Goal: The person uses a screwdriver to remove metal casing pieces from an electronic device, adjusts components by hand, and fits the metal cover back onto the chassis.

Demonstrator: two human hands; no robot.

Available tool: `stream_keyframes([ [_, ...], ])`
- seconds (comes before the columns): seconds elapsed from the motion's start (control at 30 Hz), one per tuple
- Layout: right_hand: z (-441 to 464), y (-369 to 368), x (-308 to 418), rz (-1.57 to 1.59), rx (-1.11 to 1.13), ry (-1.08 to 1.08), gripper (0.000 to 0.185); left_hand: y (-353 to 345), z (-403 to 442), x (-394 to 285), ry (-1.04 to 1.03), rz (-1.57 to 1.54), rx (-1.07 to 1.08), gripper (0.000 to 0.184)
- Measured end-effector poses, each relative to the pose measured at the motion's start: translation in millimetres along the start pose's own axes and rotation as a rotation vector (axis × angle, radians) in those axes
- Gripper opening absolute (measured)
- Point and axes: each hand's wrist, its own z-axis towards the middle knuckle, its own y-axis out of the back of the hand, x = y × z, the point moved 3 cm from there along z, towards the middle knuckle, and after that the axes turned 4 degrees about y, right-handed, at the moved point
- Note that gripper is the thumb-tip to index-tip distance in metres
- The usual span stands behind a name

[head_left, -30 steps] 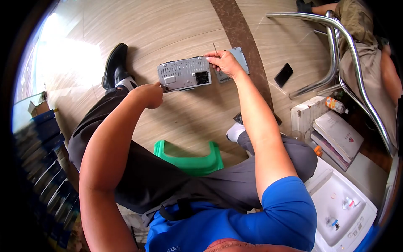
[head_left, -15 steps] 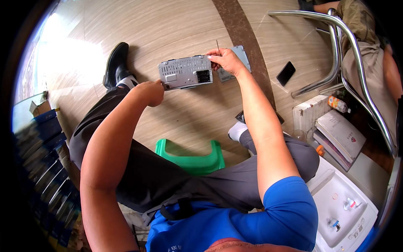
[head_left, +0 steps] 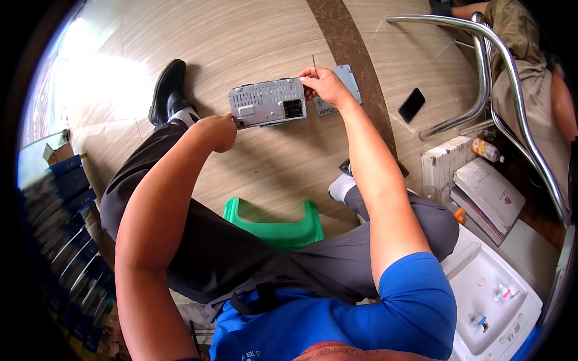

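Observation:
A silver metal car stereo [head_left: 265, 102], with rows of slots and a black connector socket on the side that shows, is held up above the floor. My left hand [head_left: 217, 132] is closed on its lower left end. At the upper right end is my right hand [head_left: 325, 86], its fingers pinched around a screwdriver [head_left: 313, 62]; only a thin shaft sticks up past the fingers, and the handle is hidden. Whether the right fingertips also touch the stereo, I cannot tell. Just behind the right hand, a flat grey metal cover [head_left: 347, 84] with printing lies on the floor.
A green plastic stool [head_left: 274, 231] stands between my legs. To the right are a black phone [head_left: 412, 106], a chrome chair frame [head_left: 481, 72], a bottle [head_left: 486, 150], books [head_left: 490, 189] and a white water dispenser [head_left: 481, 283]. Another person's leg [head_left: 524, 102] is beyond the chair. Stacked boxes [head_left: 60, 222] stand left.
Almost nothing differs. The stereo and both hands keep their places, and the screwdriver's shaft tilts slightly differently. The whole view has shifted very slightly.

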Motion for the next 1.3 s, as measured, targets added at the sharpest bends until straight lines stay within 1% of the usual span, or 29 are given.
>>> stream_keyframes([
  [0.2, -2.1, 0.2, 6.1, -0.032, 0.002, 0.028, 0.012, 2.3, -3.2, -2.5, -0.003, 0.017, 0.003, 0.041],
  [0.23, -2.2, 0.2, 7.1, -0.041, 0.000, 0.022, 0.012, 2.9, -4.0, -3.3, -0.011, 0.039, -0.022, 0.044],
  [0.27, -2.2, 0.2, 7.9, -0.051, -0.002, 0.016, 0.012, 3.7, -4.6, -4.1, -0.018, 0.061, -0.046, 0.051],
  [0.3, -2.0, -0.3, 8.6, -0.050, -0.002, 0.016, 0.012, 4.5, -5.6, -5.2, -0.018, 0.061, -0.045, 0.051],
  [0.4, -0.4, -0.8, 8.9, -0.090, -0.026, 0.001, 0.010, 6.5, -7.7, -6.4, 0.015, 0.033, -0.038, 0.050],
  [0.5, 0.6, -0.9, 8.4, -0.129, -0.034, -0.013, 0.013, 7.1, -7.9, -6.7, 0.013, 0.038, -0.042, 0.050],
  [0.6, 0.3, -2.4, 11.5, -0.154, -0.020, -0.008, 0.017, 7.0, -6.8, -5.1, 0.028, 0.010, -0.060, 0.047],
  [0.7, -2.4, -4.0, 14.5, -0.176, 0.017, -0.016, 0.019, 6.5, -4.4, -3.3, -0.003, 0.046, -0.083, 0.043],
  [0.73, -3.5, -4.6, 15.4, -0.160, 0.033, -0.027, 0.019, 7.1, -3.4, -2.0, 0.006, 0.016, -0.072, 0.039],
  [0.77, -4.0, -5.0, 16.3, -0.145, 0.050, -0.037, 0.019, 7.5, -2.3, -1.1, 0.016, -0.013, -0.059, 0.038],
  [1.0, -1.9, -3.8, 17.0, -0.169, 0.112, -0.082, 0.020, 17.8, -13.3, -7.5, 0.042, -0.013, -0.023, 0.037],
  [1.07, -2.7, -4.1, 19.1, -0.203, 0.098, -0.094, 0.023, 14.5, -10.1, -6.0, 0.049, 0.007, -0.066, 0.037],
  [1.3, -0.1, -0.7, 17.6, -0.200, 0.165, -0.113, 0.025, 14.7, -10.5, -6.1, 0.029, 0.029, -0.069, 0.037],
])
